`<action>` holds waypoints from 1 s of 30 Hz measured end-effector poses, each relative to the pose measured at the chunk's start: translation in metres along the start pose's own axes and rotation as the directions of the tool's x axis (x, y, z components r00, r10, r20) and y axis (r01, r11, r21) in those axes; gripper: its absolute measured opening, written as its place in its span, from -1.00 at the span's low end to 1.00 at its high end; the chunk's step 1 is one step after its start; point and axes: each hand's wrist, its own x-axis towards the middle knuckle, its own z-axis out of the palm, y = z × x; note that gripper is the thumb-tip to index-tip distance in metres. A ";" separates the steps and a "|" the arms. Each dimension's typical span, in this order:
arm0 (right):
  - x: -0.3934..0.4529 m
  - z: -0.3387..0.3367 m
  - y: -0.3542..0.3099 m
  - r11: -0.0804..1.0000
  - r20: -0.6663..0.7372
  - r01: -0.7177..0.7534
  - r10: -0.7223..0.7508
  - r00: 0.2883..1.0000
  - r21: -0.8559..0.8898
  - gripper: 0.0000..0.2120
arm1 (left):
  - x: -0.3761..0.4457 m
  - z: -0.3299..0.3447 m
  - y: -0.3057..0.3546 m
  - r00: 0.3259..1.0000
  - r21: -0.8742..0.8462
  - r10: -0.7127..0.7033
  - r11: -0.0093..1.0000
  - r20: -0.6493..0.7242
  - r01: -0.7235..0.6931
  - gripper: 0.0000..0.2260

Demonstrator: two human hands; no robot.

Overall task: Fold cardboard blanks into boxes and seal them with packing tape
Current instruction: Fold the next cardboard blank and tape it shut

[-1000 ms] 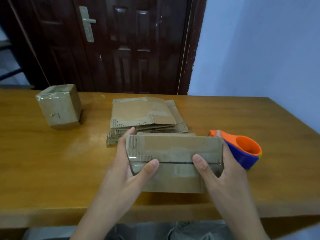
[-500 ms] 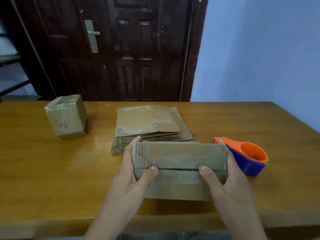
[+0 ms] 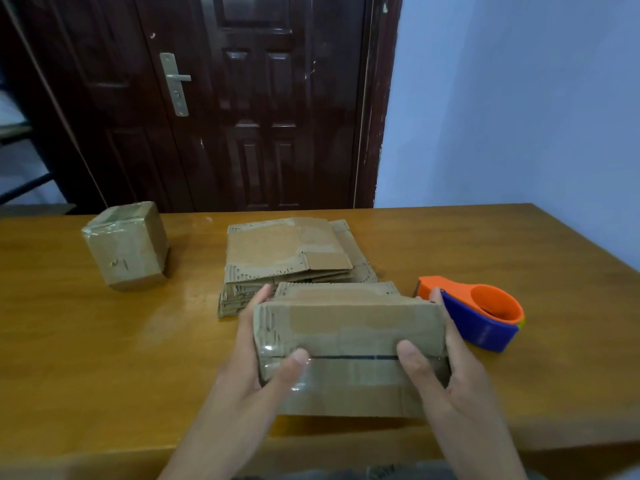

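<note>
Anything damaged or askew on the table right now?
The cardboard looks reused: the held box has torn, ragged edges and old tape. The stack of blanks is fanned unevenly. The finished box sits tilted, its tape wrinkled. Nothing is spilled.

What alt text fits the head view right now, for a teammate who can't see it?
Both hands, left hand and right hand, grip the ends of a cardboard box, thumbs on its closed flaps. Beyond it on the wooden table lies a stack of flat blanks, with a taped box at left and a tape dispenser at right.
</note>
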 end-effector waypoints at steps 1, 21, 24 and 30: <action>-0.001 0.001 0.000 1.000 -0.016 0.008 -0.009 1.000 -0.021 -0.06 | 0.000 0.002 0.000 0.999 0.027 0.016 1.000 -0.047 -0.015 -0.23; -0.007 0.001 0.005 0.995 0.023 0.084 -0.085 0.996 0.051 -0.18 | 0.000 0.021 -0.019 0.970 -0.048 0.098 0.993 -0.220 -0.111 -0.19; -0.005 -0.005 0.006 0.992 0.067 0.105 -0.110 0.992 0.069 -0.24 | 0.003 0.020 -0.022 0.975 -0.055 0.152 0.985 -0.163 -0.163 -0.22; 0.004 -0.016 0.022 0.988 0.148 0.154 -0.156 0.977 0.026 -0.31 | 0.000 0.008 -0.030 0.978 0.025 0.194 0.981 -0.071 -0.192 -0.27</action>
